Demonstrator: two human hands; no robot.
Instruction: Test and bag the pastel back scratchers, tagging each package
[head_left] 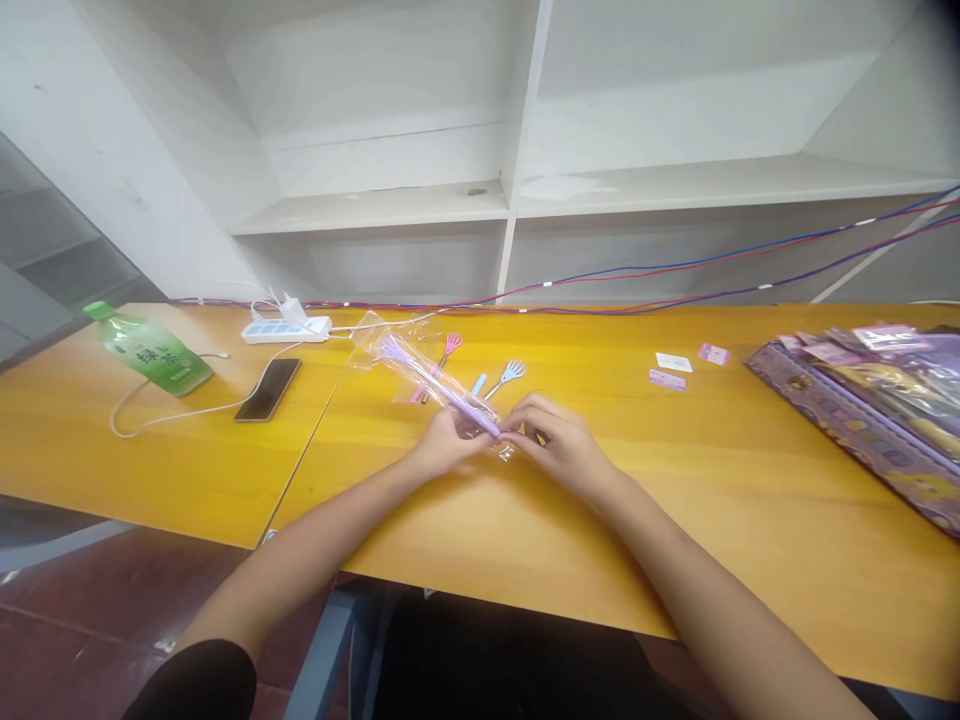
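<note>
A purple back scratcher (480, 416), with a metal shaft and a purple head, lies slantwise inside a clear plastic bag (367, 345). My left hand (445, 442) is closed round the bagged handle from the left. At the handle's near end, my right hand (553, 440) pinches the end of the bag with thumb and fingers. Just beyond my hands, a blue back scratcher (512, 372) with a claw-like head rests on the table. A pink one (451, 345) lies partly behind the plastic bag.
On the left are a green bottle (157, 350), a phone (268, 390) with a white cable, and a power strip (286, 329). Several small cards (673, 362) lie right of centre. A purple patterned package (847, 420) holds wrapped items at far right. White shelves (375, 205) stand behind.
</note>
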